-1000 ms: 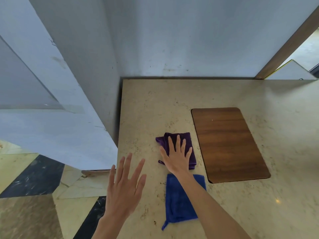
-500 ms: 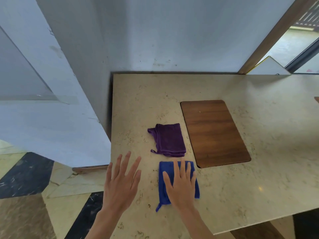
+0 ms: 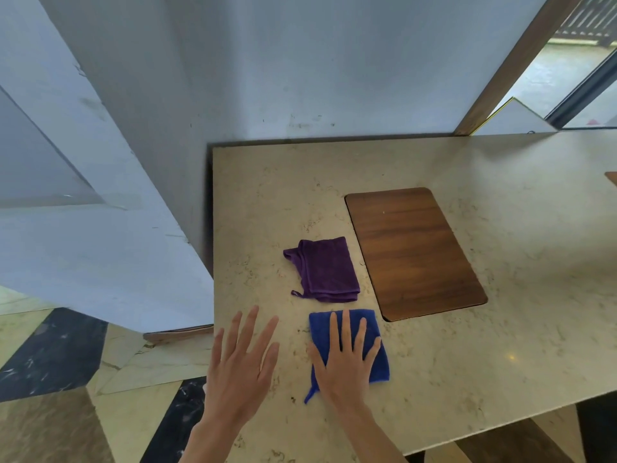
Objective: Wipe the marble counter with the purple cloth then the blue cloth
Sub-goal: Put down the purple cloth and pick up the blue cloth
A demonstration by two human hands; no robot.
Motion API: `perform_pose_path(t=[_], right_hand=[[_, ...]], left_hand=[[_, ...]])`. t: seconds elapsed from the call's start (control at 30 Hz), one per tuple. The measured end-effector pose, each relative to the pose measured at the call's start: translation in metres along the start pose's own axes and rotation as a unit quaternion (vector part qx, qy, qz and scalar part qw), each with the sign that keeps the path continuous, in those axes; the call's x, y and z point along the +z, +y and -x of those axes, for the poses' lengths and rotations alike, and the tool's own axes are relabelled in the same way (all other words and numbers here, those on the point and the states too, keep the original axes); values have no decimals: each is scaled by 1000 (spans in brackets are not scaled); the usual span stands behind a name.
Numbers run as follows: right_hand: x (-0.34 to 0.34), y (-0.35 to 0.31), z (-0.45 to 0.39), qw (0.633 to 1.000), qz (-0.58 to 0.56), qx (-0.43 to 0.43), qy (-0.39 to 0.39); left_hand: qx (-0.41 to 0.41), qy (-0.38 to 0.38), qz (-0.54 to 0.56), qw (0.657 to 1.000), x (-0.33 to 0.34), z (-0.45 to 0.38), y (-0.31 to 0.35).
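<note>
The folded purple cloth (image 3: pixel 325 270) lies flat on the beige marble counter (image 3: pixel 467 362), with nothing touching it. Just in front of it lies the folded blue cloth (image 3: pixel 380 325). My right hand (image 3: pixel 345 364) rests flat on the blue cloth, fingers spread, pressing it onto the counter. My left hand (image 3: pixel 242 365) hovers over the counter's left edge, fingers spread and holding nothing.
A brown wooden board (image 3: pixel 414 252) is set in the counter right of both cloths. A grey wall (image 3: pixel 300 61) stands behind the counter and at its left. The counter's left edge drops to a patterned tile floor (image 3: pixel 66 379).
My right hand left the purple cloth and moved back onto the blue cloth. The left hand stayed hovering at the left edge. The view shifted to the right.
</note>
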State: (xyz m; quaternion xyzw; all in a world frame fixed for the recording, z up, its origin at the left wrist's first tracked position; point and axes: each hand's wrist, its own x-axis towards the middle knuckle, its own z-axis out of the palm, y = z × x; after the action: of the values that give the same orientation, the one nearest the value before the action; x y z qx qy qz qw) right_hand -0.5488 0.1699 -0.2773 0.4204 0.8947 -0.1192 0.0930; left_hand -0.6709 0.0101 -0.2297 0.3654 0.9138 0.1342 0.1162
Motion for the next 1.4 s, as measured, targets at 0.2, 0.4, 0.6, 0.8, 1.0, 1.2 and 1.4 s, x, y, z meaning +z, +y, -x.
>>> perform_pose_path(t=[0.2,0.4,0.6,0.8,1.0,1.2,1.4], right_hand=[[2,6,-4,1000,-12,1,6],[-3,15,-8,992,-122,10,-11],[-43,27,-7,893,-424,117,-97],[-96,56,1,720,-649,214,-120],[-125,85,26,475,-842,223,-127],[-174,122,71,413,-904,96,-57],[-216,191,107,364,-925,99,39]], left_hand=[[-7,1,2,1000,4,1,0],[-15,5,-4,1000,5,0,0],[-21,12,10,1000,2,1,7],[1,0,18,1000,-9,-4,36],[54,17,24,998,-33,-10,84],[117,78,28,990,-52,-13,139],[201,103,17,974,-63,-6,216]])
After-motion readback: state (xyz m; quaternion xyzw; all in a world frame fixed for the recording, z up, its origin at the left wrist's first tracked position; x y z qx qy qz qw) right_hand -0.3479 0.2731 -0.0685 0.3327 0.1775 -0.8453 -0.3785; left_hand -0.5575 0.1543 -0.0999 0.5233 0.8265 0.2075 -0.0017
